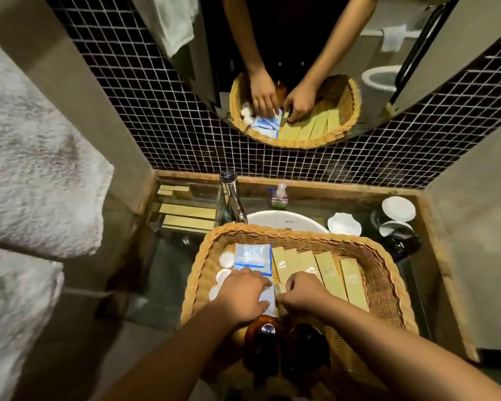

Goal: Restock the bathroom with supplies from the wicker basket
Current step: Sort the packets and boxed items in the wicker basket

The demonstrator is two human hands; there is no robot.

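step: picking stock from basket (301,231), sitting over sink (287,220) | left hand (243,293): fingers flat on packets (252,256) | right hand (304,293): fingers curled, pinching box (281,266) near end | next: likely lift box clear, set on surface (168,256)

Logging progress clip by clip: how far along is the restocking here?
Likely done: tan boxes lie on the glass shelf left of the tap. In hand: the left hand rests on blue-and-white packets in the basket; the right hand seems to pinch a long box beside them. Left: other boxes, round white pads and brown bottles in the basket.
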